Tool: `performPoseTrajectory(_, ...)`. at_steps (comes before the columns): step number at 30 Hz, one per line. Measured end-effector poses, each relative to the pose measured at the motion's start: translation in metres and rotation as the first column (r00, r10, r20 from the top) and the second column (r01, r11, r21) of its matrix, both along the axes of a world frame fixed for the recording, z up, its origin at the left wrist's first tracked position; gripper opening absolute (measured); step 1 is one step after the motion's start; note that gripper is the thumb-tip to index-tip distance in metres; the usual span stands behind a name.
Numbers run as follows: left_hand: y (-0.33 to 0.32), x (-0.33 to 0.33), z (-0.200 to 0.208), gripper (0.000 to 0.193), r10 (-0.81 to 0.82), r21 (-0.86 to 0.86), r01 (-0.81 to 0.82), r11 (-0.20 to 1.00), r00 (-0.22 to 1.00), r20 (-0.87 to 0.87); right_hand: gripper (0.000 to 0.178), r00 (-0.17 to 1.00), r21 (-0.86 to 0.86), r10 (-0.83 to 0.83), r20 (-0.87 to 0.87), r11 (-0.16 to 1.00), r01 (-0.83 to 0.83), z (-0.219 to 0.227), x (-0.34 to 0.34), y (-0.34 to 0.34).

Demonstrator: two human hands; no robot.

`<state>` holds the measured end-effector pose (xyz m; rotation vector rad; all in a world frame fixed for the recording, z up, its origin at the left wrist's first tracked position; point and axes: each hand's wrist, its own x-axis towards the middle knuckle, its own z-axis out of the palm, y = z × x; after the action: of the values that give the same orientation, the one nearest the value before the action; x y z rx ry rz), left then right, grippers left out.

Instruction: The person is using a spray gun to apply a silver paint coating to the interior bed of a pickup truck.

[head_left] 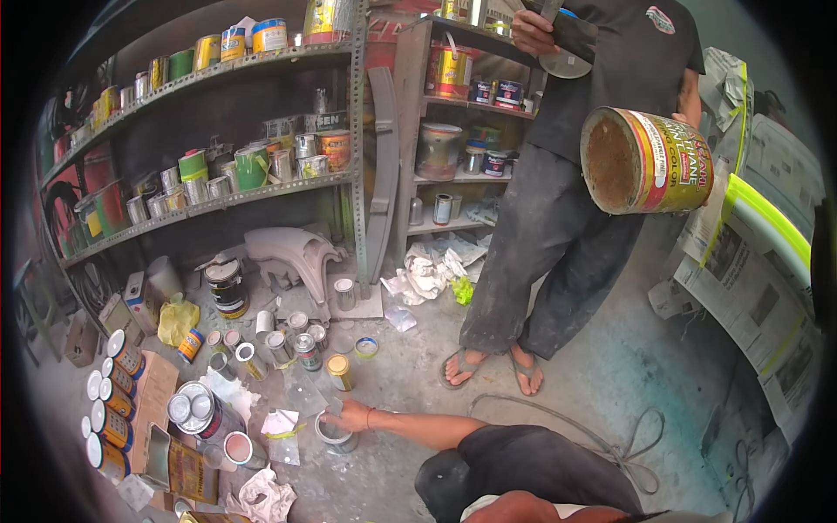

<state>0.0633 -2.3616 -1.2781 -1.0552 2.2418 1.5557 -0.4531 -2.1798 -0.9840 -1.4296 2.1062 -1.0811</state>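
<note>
From the lower right my right forearm reaches across, and my right hand (351,416) is at the rim of an open can with grey contents (340,443). Its fingers are bent together at the can's mouth, and what they hold is too small to make out. My left hand does not show; only a patch of skin appears at the lower edge. Beside the can lie white paper scraps (281,424), and an open can with pinkish contents (240,449) stands to the left. A small yellow can (340,372) is just beyond.
A standing person (567,174) in dark clothes holds a large tilted paint can (647,161) and a flat metal piece. Shelves (209,203) of cans line the back left. A hose (641,436) loops across the floor. Newspaper-masked panels (741,270) stand at right. Crumpled paper (427,272) lies behind.
</note>
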Motion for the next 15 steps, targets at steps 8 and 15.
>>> performPoseTrajectory(8,0.005,-0.004,-0.009,0.019,-0.094,-0.171,0.044,0.984,0.951,-0.296,0.059,0.946,0.105,-0.138,-0.294,0.979,0.176,0.014,-0.021,0.004)
performPoseTrajectory(15,0.004,0.007,-0.005,0.021,-0.548,-0.499,0.420,0.758,0.825,-0.138,0.040,0.991,-0.002,0.035,-0.129,0.999,-0.036,-0.004,-0.004,-0.002)
